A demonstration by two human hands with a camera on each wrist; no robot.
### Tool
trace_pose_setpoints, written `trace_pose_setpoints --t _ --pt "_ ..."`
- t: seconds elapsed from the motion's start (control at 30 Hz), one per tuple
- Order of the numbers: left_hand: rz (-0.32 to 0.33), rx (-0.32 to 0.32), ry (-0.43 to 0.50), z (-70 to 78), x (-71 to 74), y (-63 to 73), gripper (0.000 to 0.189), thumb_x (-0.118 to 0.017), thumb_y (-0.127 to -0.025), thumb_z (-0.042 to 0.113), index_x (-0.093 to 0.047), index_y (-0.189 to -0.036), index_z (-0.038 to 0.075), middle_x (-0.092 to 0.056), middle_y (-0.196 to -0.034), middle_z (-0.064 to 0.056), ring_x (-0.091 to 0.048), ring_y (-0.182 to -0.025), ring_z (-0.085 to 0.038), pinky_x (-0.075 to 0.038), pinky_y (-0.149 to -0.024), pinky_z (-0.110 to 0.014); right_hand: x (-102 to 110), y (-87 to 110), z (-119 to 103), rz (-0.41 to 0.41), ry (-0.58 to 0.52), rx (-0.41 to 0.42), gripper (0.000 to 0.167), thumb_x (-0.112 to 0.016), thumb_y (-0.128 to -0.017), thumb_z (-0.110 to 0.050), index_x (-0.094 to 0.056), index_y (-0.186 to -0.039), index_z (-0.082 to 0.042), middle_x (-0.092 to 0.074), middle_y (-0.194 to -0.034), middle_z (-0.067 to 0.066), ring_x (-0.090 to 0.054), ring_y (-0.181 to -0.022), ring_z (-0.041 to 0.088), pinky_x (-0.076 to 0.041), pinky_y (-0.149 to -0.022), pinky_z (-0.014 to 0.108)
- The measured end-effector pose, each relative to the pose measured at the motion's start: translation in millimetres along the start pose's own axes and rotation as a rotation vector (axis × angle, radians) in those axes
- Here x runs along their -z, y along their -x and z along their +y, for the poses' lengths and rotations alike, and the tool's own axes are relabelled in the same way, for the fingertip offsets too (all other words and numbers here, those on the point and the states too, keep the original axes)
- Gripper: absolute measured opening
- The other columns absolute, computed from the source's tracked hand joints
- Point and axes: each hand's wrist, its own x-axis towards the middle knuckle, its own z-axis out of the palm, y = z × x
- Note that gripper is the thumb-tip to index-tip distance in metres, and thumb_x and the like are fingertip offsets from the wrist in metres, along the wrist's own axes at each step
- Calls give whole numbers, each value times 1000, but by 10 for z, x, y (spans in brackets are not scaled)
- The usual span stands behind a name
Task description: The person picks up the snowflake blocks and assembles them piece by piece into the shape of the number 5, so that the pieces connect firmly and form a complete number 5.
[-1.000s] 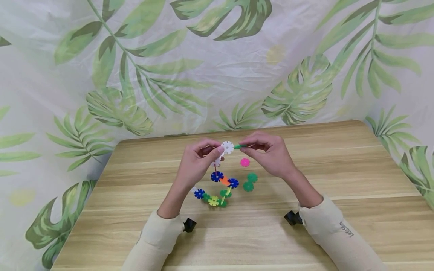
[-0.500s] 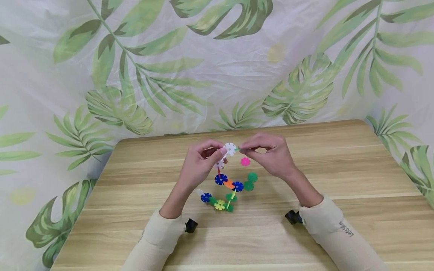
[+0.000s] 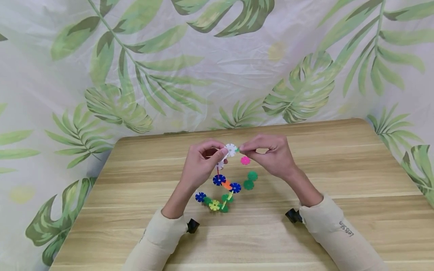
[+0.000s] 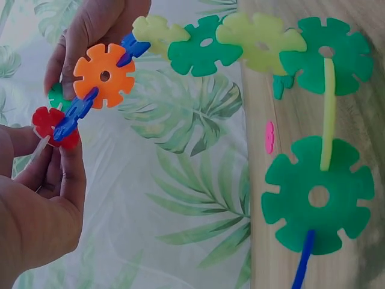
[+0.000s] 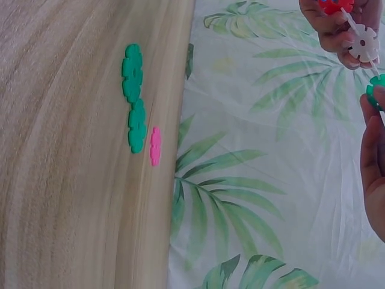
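Observation:
My left hand pinches a chain of slotted, flower-shaped plastic discs near its upper end, by a white disc. The chain hangs below it in blue, orange, yellow and green; a red disc shows at the left fingers in the left wrist view. Between thumb and fingertips, my right hand pinches a green disc, mostly hidden by the fingers. Its edge meets the white disc's rim in the head view; how deep the slots engage, I cannot tell. Both hands are raised above the table.
On the wooden table lie a pink disc and two green discs, touching or joined, right of the chain. A leaf-patterned cloth hangs behind the table's far edge. A small black device sits at each sleeve cuff.
The right hand's green disc has come up against the white disc, closing the small gap. The hanging chain swings slightly, first right, then back left. Both hands keep their grip.

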Motion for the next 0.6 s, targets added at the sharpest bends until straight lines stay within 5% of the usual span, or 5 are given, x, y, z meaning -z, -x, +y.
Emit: trace_pose_setpoints --t 0.37,0.6 --pt "-18 -5 7 0 -23 -12 9 -71 -102 5 -76 -102 -2 -74 -94 -19 -72 -71 -14 -61 -61 -25 -25 -3 -7 10 59 43 28 -79 -74 29 -83 -85 3 -80 -85 20 -77 -91 1 -63 -81 20" --pt "-62 13 40 39 36 -14 9 -68 -104 4 -72 -106 -3 -72 -98 -19 -74 -78 -32 -61 -63 -26 -57 -23 -25 12 91 45 27 -79 -78 25 -82 -91 1 -80 -92 19 -76 -88 7 -63 -79 19"
